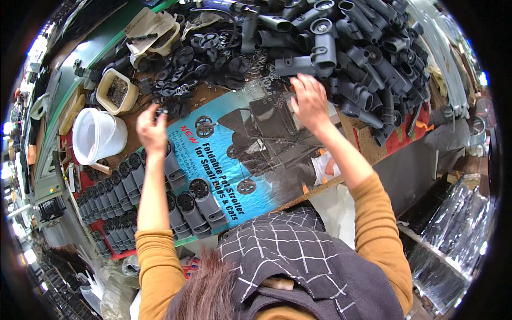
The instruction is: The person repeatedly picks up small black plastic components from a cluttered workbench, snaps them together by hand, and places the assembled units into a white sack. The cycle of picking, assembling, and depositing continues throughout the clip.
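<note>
My left hand (152,129) is closed at the near edge of a heap of small black plastic parts (184,56). A small dark bit shows at its fingertips, too small to name. Over the right part of a blue printed sheet (234,205), my right hand (309,101) has its fingers stretched out and apart. Just beyond those fingertips lies a dark grey plastic tube fitting (298,65). Small metal rings and springs (257,74) are scattered between the black parts and the fittings.
A big pile of grey tube fittings (368,64) fills the far right. Finished-looking rows of fittings with round black caps (200,189) stand at the left. Beside them are a white bucket (98,136) and a cream tub (117,90). A blue power tool (224,5) lies at the back.
</note>
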{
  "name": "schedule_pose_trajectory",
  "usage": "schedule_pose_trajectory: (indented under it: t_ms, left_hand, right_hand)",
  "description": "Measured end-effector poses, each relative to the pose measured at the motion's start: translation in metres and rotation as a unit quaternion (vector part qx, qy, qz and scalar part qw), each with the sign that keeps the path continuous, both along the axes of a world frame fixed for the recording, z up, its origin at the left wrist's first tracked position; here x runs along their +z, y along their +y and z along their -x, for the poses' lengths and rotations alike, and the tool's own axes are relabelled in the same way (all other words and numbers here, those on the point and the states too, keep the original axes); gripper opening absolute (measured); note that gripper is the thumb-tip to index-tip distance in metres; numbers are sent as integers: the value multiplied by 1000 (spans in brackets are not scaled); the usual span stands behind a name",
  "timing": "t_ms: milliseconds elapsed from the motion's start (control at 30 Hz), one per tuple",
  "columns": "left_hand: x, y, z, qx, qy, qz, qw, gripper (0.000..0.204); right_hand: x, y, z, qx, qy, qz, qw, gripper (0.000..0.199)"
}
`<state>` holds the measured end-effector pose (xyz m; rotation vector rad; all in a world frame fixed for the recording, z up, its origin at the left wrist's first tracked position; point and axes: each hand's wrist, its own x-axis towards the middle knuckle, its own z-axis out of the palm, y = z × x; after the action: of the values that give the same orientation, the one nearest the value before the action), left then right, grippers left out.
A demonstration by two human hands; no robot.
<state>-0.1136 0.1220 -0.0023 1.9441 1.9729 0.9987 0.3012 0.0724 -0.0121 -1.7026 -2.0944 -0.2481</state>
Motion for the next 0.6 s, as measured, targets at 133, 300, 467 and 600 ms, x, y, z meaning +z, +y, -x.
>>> schedule_pose_trajectory:
  t_ms: [133, 300, 467, 600]
  left_hand:
    - [10, 13, 37, 33, 111, -101, 988, 40]
    - [12, -50, -50, -79, -395, 168, 900, 23]
    - [-7, -83, -138, -54, -627, 406, 663, 66]
    - [-35, -92, -139, -102, -406, 338, 843, 52]
  right_hand:
    - [2, 87, 6, -86, -299, 54, 949, 42]
    - [41, 60, 12, 133, -65, 21, 989, 52]
    - [49, -5, 54, 547, -21, 105, 830, 51]
    - [22, 32, 77, 430, 50, 78, 898, 40]
